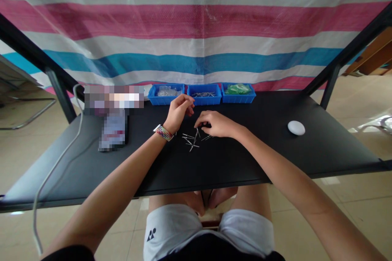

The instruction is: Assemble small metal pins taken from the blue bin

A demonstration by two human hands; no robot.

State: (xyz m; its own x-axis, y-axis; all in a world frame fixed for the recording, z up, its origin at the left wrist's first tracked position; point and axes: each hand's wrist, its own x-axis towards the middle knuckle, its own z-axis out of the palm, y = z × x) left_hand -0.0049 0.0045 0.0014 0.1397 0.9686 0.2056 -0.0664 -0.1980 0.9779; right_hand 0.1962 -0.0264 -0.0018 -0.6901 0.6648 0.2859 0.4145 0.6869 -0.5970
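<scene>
My left hand (178,111), with a beaded bracelet on its wrist, hovers in front of the middle blue bin (204,101). Its fingers are curled inward, and whatever they hold is hidden. My right hand (217,123) reaches down to the table with bent fingers. Its fingertips meet one end of a thin metal pin (197,132). Several more thin silvery pins (191,140) lie loosely crossed on the black tabletop just below, and some lie partly under my right palm. Similar pins (206,94) fill the middle bin.
A left blue bin (165,100) holds clear plastic pieces; a right one (239,98) holds green bags. On the right lies a white rounded object (296,127). A blurred-out item (113,130) and a white cable (65,149) are at left. Striped sheeting (196,20) hangs behind.
</scene>
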